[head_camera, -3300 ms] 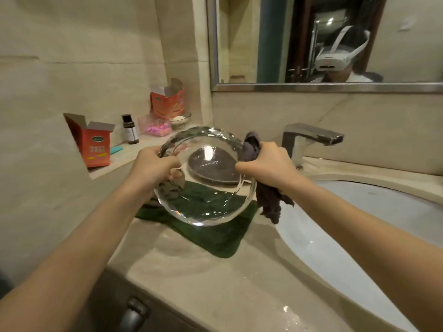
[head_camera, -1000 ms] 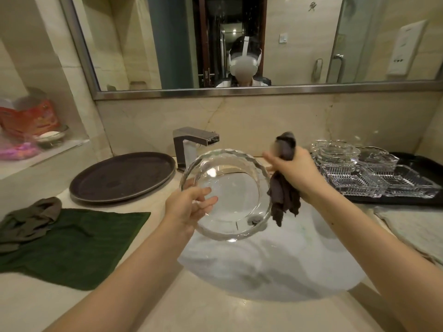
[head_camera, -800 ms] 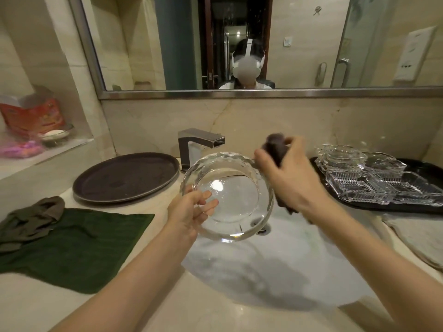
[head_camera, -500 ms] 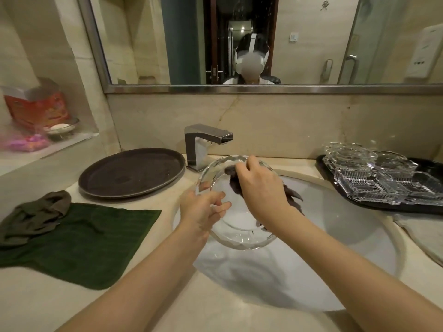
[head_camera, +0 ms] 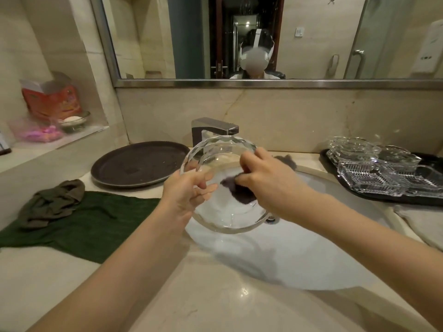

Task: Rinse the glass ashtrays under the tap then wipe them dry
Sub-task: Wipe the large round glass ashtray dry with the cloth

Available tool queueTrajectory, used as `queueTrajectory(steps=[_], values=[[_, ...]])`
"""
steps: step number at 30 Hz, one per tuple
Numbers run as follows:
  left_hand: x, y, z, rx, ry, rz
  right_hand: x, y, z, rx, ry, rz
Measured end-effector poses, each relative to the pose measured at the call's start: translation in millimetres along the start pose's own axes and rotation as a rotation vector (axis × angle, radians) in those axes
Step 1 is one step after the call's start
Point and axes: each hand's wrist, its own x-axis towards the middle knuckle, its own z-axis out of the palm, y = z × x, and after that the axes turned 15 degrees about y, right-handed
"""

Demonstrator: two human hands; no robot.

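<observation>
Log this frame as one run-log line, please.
phase: wiping | left hand: holds round glass ashtray over sink | right hand: presses dark cloth inside it

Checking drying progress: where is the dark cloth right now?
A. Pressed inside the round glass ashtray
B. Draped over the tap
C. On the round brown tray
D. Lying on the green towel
A: the right hand presses the dark cloth inside the round glass ashtray, which the left hand holds over the sink.
</observation>
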Motion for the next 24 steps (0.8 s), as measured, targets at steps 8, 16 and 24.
queueTrajectory(steps=[8,16,24], values=[[-14.1,7.3,-49.2,0.15,0.003,0.08,11.7,-44.0,13.3,0.005,0.152,0.1],[-13.1,13.9,-73.5,0.197,-0.034,0.141,1.7,-71.0,7.9,0.395,0.062,-0.027],[-3.1,11.2,-77.8,0.211,-0.097,0.15,-2.4,-60.5,8.1,-0.015,0.228,0.019]])
